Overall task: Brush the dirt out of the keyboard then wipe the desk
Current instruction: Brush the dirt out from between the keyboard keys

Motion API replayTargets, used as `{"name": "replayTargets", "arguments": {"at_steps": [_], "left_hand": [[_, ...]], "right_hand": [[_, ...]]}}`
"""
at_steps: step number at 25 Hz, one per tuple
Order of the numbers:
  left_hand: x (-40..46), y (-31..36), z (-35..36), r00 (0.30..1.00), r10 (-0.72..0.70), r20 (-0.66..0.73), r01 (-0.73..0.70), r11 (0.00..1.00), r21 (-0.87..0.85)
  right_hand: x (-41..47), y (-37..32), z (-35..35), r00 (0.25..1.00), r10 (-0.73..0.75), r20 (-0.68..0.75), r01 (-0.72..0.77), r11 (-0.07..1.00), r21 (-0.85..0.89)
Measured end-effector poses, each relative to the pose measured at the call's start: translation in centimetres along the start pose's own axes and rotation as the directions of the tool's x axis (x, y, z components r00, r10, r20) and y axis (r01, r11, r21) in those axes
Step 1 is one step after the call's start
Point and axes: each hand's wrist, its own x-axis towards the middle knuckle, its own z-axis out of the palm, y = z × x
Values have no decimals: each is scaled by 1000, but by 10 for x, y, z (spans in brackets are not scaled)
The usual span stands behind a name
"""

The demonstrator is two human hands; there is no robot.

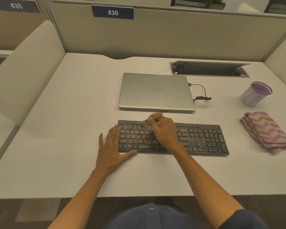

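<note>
the black keyboard (pixel 172 138) lies on the tabletop (pixel 73 104), just in front of a closed laptop (pixel 155 91). the right hand (pixel 163 131) has its grip wrapped around a small brush (pixel 153 118), bristles down at the top key rows. the left hand (pixel 112 146) lies flat with fingers straight, steadying the keyboard's left end. brown dirt specks cover most keys, thickest in the middle, so brushing looks barely begun. the folded zigzag cloth (pixel 266 131) sits untouched off to the right, near a small bin (pixel 254 95); wiping is still to do.
</note>
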Motion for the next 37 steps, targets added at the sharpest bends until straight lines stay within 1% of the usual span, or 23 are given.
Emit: {"name": "replayTargets", "arguments": {"at_steps": [5, 7, 11, 14, 18, 22, 25, 28, 33, 37], "left_hand": [[1, 0, 0, 1000, 3, 8, -3, 997, -73], [0, 0, 0, 1000, 8, -5, -8, 997, -74], [1, 0, 2, 998, 32, -60, -32, 999, -4], [1, 1, 4, 992, 66, -108, -60, 996, 58], [0, 1, 6, 989, 57, -133, -50, 997, 58], [0, 2, 7, 981, 71, -183, -59, 996, 71], [-1, 2, 8, 962, 112, -250, -87, 990, 111], [-1, 1, 8, 942, 143, -304, -104, 984, 143], [-2, 0, 10, 943, 135, -304, -89, 983, 160], [-2, 2, 9, 951, 111, -289, -70, 986, 149]], "right_hand": [[24, -28, 23, 989, -35, 146, 42, 998, -45], [34, -33, 31, 981, -47, 186, 64, 994, -87], [44, -34, 36, 964, -49, 262, 96, 981, -168], [51, -37, 28, 936, -81, 343, 177, 950, -257], [50, -45, 33, 935, -112, 336, 177, 969, -169], [59, -48, 31, 886, -119, 448, 233, 950, -208], [65, -55, 33, 871, -157, 466, 273, 943, -192], [65, -58, 35, 843, -179, 506, 333, 914, -231], [66, -62, 34, 849, -158, 504, 298, 931, -210], [61, -65, 34, 838, -184, 514, 352, 901, -252]]}}
